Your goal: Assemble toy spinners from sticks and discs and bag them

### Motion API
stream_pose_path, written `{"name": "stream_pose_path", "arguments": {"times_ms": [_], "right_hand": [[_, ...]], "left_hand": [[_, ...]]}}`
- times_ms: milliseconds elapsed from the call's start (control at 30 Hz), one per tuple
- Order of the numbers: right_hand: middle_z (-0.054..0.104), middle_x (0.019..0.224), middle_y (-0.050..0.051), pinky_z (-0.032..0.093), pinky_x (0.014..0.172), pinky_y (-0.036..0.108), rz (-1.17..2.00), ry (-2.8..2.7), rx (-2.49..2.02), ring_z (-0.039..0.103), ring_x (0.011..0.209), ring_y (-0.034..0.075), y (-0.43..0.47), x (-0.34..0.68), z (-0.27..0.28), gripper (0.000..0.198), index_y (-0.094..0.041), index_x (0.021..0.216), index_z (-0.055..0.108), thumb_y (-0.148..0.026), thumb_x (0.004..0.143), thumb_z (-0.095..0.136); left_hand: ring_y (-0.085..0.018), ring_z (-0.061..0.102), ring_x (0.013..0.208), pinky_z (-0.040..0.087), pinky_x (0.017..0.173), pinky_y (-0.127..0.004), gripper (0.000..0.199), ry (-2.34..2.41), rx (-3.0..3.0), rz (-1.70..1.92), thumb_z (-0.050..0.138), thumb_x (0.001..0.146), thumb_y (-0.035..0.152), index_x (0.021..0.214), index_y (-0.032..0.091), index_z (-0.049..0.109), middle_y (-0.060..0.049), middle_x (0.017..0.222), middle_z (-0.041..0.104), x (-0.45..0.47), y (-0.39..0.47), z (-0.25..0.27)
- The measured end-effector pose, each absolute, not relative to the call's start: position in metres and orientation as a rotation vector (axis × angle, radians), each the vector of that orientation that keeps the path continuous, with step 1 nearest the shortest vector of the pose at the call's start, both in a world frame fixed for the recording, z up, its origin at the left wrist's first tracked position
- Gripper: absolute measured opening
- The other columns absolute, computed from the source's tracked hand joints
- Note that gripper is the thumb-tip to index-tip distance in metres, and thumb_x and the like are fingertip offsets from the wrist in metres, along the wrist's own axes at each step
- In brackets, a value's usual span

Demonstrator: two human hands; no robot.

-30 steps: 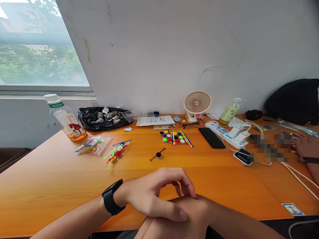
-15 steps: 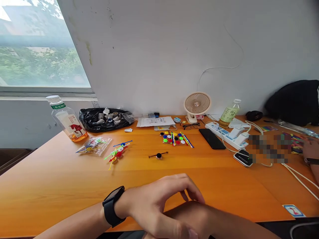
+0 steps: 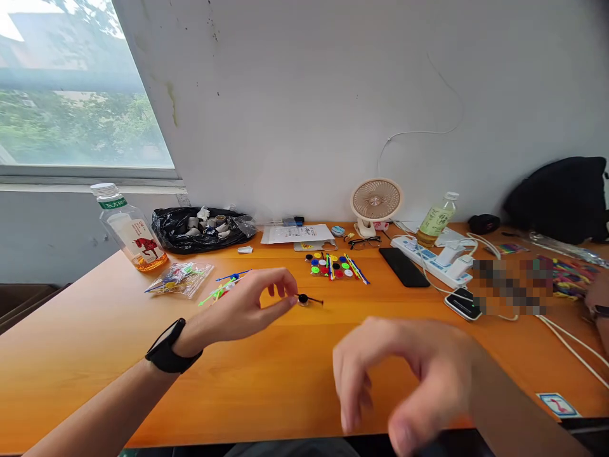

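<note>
A small black arrow spinner (image 3: 303,299) with a round clear base lies mid-table. My left hand (image 3: 242,306), wearing a black watch, has thumb and forefinger pinched at the spinner's left end, which they hide. Nearer the front edge, my right hand (image 3: 404,374) hovers over the table with its fingers bent and apart from the thumb, nothing between them; it is somewhat blurred. Several coloured arrow spinners (image 3: 222,291) lie partly hidden behind my left hand. Further back are loose coloured discs (image 3: 315,270) and coloured arrow pointers (image 3: 356,267).
At left are a clear bag of parts (image 3: 179,280), a tea bottle (image 3: 136,238) and a black plastic bag (image 3: 166,231). A fan (image 3: 377,200), phone (image 3: 403,266), power strip (image 3: 431,261) and cables stand right. Another person's arm (image 3: 600,311) shows at the right edge.
My hands have come apart. The left reached forward to the black spinner, whose right end has swung toward me; the right came out from beneath and rose above the table.
</note>
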State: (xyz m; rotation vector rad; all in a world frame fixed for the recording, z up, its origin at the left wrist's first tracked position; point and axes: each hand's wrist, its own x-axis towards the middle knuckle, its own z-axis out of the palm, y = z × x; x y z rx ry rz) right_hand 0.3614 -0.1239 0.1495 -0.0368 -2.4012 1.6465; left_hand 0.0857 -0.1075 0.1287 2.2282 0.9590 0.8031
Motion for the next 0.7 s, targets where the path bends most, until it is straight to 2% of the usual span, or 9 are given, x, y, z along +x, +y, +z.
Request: {"name": "stream_pose_path", "arguments": {"times_ms": [100,200,333,467,567,700], "right_hand": [[0.071,0.096,0.009,0.052,0.079,0.029,1.389,-2.391,-0.439,0.064,0.084,0.018,-0.102,0.381,0.165,0.031,-0.015,0.11,0.073,-0.043,0.098,0.069],[0.07,0.093,0.006,0.049,0.077,0.029,1.061,-2.263,-0.838,0.062,0.084,0.018,-0.068,0.387,0.149,0.027,-0.018,0.098,0.072,-0.045,0.1,0.066],[0.069,0.084,0.004,0.047,0.069,0.03,0.719,-2.034,-1.054,0.061,0.076,0.018,-0.023,0.393,0.102,0.029,-0.019,0.09,0.067,-0.046,0.099,0.063],[0.072,0.089,0.005,0.047,0.068,0.031,0.512,-2.062,-1.159,0.064,0.08,0.021,0.001,0.406,0.065,0.021,-0.02,0.097,0.068,-0.04,0.099,0.061],[0.073,0.097,0.007,0.05,0.08,0.037,0.231,-2.132,-1.192,0.065,0.093,0.025,0.005,0.41,0.053,0.013,-0.021,0.102,0.069,-0.031,0.097,0.062],[0.072,0.11,0.009,0.049,0.095,0.044,-0.012,-2.242,-1.157,0.06,0.107,0.03,0.0,0.403,0.049,0.016,-0.021,0.111,0.068,-0.024,0.096,0.062]], "left_hand": [[-0.021,0.065,0.097,0.051,0.08,-0.032,0.016,1.162,2.379,0.803,0.059,0.102,0.037,0.111,0.024,0.064,-0.004,0.11,0.072,0.086,-0.088,0.117],[-0.025,0.065,0.109,0.053,0.088,-0.037,0.023,1.169,2.543,0.754,0.059,0.102,0.035,0.123,0.025,0.061,-0.007,0.121,0.07,0.096,-0.077,0.103],[-0.029,0.062,0.116,0.052,0.099,-0.045,0.031,1.144,2.705,0.681,0.06,0.102,0.035,0.13,0.023,0.059,-0.01,0.125,0.068,0.112,-0.073,0.085],[-0.031,0.057,0.123,0.051,0.104,-0.048,0.034,1.138,2.741,0.669,0.06,0.102,0.036,0.133,0.022,0.058,-0.01,0.131,0.066,0.121,-0.075,0.071],[-0.032,0.054,0.127,0.049,0.108,-0.05,0.042,1.108,2.752,0.696,0.062,0.101,0.042,0.137,0.023,0.056,-0.01,0.135,0.065,0.121,-0.077,0.063],[-0.032,0.053,0.131,0.048,0.11,-0.051,0.048,1.111,2.737,0.73,0.062,0.1,0.048,0.14,0.024,0.055,-0.011,0.138,0.064,0.119,-0.078,0.058]]}}
